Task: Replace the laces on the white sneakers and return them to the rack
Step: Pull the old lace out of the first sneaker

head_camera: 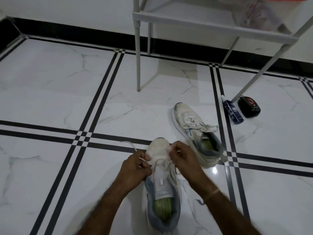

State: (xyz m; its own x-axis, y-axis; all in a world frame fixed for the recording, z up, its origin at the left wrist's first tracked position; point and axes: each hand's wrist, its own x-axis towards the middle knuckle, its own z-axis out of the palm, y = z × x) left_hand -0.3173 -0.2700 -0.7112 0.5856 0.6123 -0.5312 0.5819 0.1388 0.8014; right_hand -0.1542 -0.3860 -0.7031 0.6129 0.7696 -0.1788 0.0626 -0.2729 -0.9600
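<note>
While the near sneaker (160,184) sits on the marble floor (50,99) with its toe pointing away, the left hand (135,168) pinches a loose lace (133,147) at the shoe's left side, and the right hand (184,158) curls round lace by the eyelets. A second sneaker (196,133) lies farther right, near the white rack (203,25) and a blue bottle (232,111).

text check | I can read nothing here | tongue tag (163,192) of the near sneaker (157,150): small dark print, too fine for me | blue bottle (232,112) on the floor (50,99), right side: white label, blurred | black pouch (249,106) beside it: red mark, no letters I can make out
</note>
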